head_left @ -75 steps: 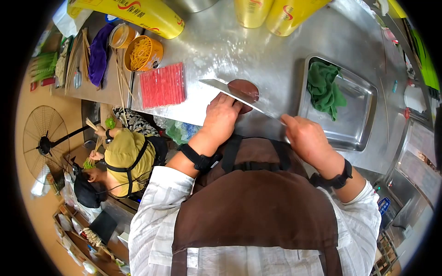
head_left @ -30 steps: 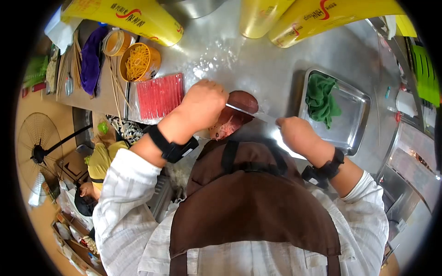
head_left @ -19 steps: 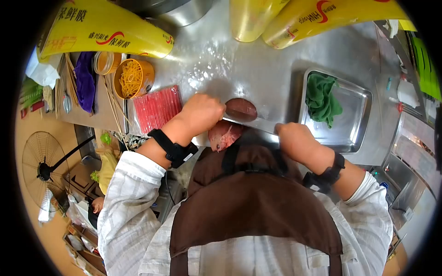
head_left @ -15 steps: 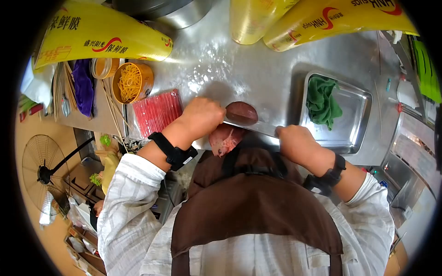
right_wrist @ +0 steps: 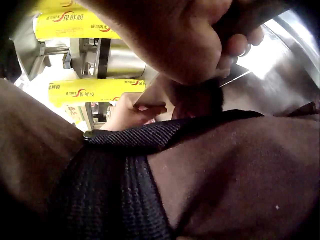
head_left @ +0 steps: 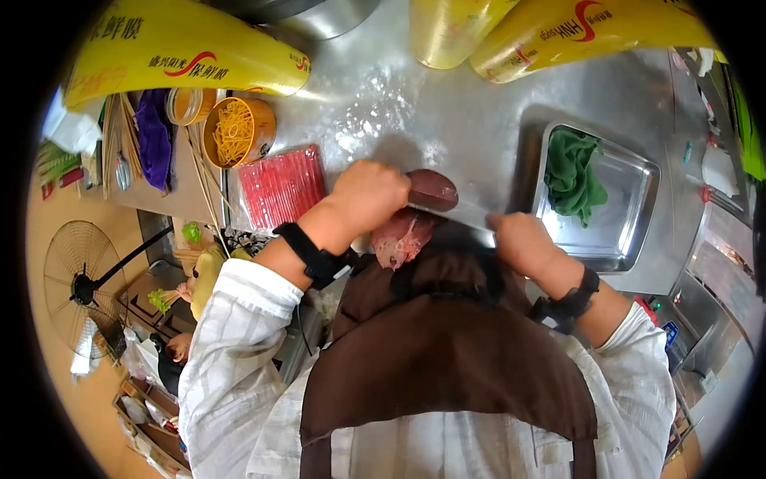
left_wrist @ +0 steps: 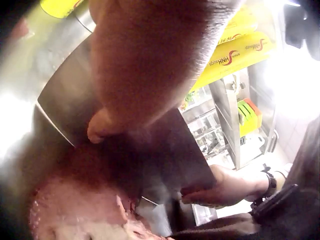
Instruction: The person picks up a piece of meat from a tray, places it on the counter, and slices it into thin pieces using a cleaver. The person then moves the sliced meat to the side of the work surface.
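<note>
A wide-bladed cleaver (head_left: 465, 218) lies across a piece of dark red raw meat (head_left: 436, 188) on the steel table. On the body side of the blade, a paler, fatty part of the meat (head_left: 403, 238) reaches the table edge by the apron. My right hand (head_left: 527, 243) grips the cleaver's handle. The far end of the blade is held by my left hand (head_left: 369, 191), its fingers curled at the top edge. In the left wrist view, that hand's thumb (left_wrist: 100, 127) lies against the blade, just above the meat (left_wrist: 80, 192). The cutting edge is hidden.
A steel tray (head_left: 630, 239) with a green cloth (head_left: 573, 176) sits at right. Left stand a pack of red sticks (head_left: 282, 188) and a tub of yellow strips (head_left: 234, 134). Yellow film rolls (head_left: 191, 52) line the back. Another person (head_left: 209, 271) works at left.
My left hand has gone from resting on the meat to holding the blade's far end. The fatty part of the meat has come into view. Over the last half second, both hands barely moved.
</note>
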Motion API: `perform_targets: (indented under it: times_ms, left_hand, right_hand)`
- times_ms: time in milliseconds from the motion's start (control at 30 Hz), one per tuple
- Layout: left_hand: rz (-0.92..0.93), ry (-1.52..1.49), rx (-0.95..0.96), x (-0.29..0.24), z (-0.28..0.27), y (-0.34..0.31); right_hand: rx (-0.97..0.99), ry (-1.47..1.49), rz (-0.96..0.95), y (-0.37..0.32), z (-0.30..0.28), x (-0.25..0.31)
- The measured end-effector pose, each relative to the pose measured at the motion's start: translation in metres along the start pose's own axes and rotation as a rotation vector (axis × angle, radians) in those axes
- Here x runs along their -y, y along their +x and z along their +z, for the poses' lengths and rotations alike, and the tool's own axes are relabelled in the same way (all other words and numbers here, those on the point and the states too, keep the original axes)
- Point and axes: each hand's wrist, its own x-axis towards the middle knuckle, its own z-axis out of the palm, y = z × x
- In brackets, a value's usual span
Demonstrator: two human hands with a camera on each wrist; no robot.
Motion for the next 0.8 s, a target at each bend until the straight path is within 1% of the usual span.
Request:
perform_targets:
  times_ms: [33,133,200,233,267,300,333,367,433,533,567,600,667,700,800]
  left_hand:
    - [-0.03,-0.008,0.063,-0.002,-0.006,0.0]
    - [0.106,0.061,-0.478,-0.012,-0.021,-0.009]
    - [-0.02,-0.199,-0.561,-0.035,-0.035,-0.029]
    - [0.0,-0.266,-0.687,-0.041,-0.029,-0.04]
    - [0.069,-0.28,-0.785,-0.042,-0.006,-0.049]
    - [0.074,-0.316,-0.697,-0.045,0.011,-0.053]
    - [0.076,-0.352,-0.611,-0.049,0.023,-0.055]
    - [0.049,-0.371,-0.577,-0.053,0.033,-0.054]
    - [0.002,-0.418,-0.507,-0.06,0.046,-0.049]
    - [-0.124,-0.372,-0.317,-0.068,0.053,-0.046]
    - [-0.159,-0.377,-0.284,-0.073,0.052,-0.046]
    - [-0.148,-0.336,-0.284,-0.074,0.059,-0.046]
    - [-0.123,-0.255,-0.28,-0.075,0.079,-0.046]
    - [-0.132,-0.227,-0.249,-0.078,0.075,-0.048]
    - [-0.209,-0.279,-0.177,-0.081,0.077,-0.046]
  right_hand:
    - [-0.013,-0.005,-0.014,0.002,0.0,-0.004]
    - [-0.102,0.011,-0.018,0.001,0.0,-0.01]
    - [-0.16,0.063,0.01,-0.004,0.0,-0.008]
    - [-0.19,0.09,0.02,-0.008,0.0,-0.007]
    - [-0.224,0.119,0.032,-0.012,0.0,-0.004]
    - [-0.26,0.147,0.044,-0.016,-0.001,-0.002]
    - [-0.255,0.142,0.03,-0.02,-0.003,0.0]
    - [-0.253,0.134,0.015,-0.024,-0.005,0.001]
    - [-0.259,0.1,-0.016,-0.031,-0.01,0.004]
    - [-0.249,0.032,-0.051,-0.043,-0.016,0.012]
    - [-0.234,0.011,-0.06,-0.044,-0.018,0.014]
    - [-0.22,-0.01,-0.071,-0.043,-0.019,0.015]
    - [-0.268,-0.052,-0.121,-0.042,-0.018,0.017]
    - [-0.289,-0.072,-0.144,-0.041,-0.018,0.017]
    - [-0.239,-0.075,-0.147,-0.036,-0.02,0.018]
